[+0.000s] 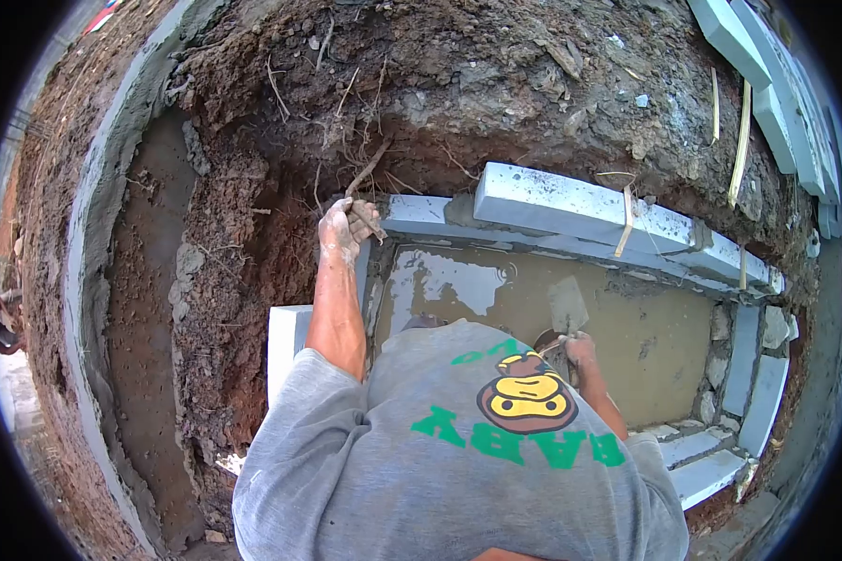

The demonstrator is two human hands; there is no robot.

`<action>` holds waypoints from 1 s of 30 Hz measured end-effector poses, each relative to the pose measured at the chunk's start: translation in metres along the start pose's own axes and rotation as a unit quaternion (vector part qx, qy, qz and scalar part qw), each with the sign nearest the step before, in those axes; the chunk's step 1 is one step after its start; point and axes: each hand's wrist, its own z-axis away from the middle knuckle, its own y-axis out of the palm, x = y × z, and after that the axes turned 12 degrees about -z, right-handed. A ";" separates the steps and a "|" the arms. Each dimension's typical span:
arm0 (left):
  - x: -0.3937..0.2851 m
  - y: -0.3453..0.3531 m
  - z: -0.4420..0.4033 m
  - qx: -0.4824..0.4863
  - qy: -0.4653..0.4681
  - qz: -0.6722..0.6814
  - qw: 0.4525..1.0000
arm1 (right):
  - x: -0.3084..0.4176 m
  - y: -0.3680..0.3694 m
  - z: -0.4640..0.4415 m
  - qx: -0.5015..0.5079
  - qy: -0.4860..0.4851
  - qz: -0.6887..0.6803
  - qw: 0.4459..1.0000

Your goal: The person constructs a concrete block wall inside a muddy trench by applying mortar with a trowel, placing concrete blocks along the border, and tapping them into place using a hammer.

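Observation:
My left hand (342, 230), smeared with mud, is raised at the corner of the block-lined pit. Its fingers are curled round a brown tree root (369, 168) that slants up towards the soil bank. My right hand (580, 349) is closed round the handle of a trowel (568, 305). The trowel's flat blade is held over or at the surface of the muddy water (646, 346) inside the pit; I cannot tell if it touches. Close to my left hand, a light-coloured block (416, 209) forms the pit's far edge.
A larger block (571, 208) lies on the far wall, with a wood strip (625, 222) hanging over it. Soil with roots (496, 84) rises behind. More blocks (767, 93) are stacked at upper right. A mortared wall (98, 215) curves along the left. Another person (5, 324) is partly visible far left.

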 end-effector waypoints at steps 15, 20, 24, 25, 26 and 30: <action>0.056 -0.037 -0.065 -0.206 0.160 -0.578 0.773 | -0.066 0.024 0.013 -0.048 0.120 -0.023 0.991; 0.051 -0.028 -0.068 -0.194 0.174 -0.577 0.774 | -0.099 0.030 0.007 -0.042 0.116 0.007 0.992; 0.042 -0.017 -0.054 -0.235 0.135 -0.577 0.771 | -0.108 0.026 -0.012 -0.036 0.067 0.027 0.997; 0.045 -0.019 -0.059 -0.245 0.144 -0.582 0.761 | -0.125 0.034 -0.028 -0.029 0.033 0.062 0.997; 0.048 -0.022 -0.062 -0.255 0.151 -0.590 0.751 | -0.132 0.038 -0.040 -0.022 0.002 0.097 0.995; 0.035 -0.004 -0.037 -0.228 0.132 -0.563 0.784 | -0.146 0.051 -0.054 -0.025 -0.069 0.053 0.996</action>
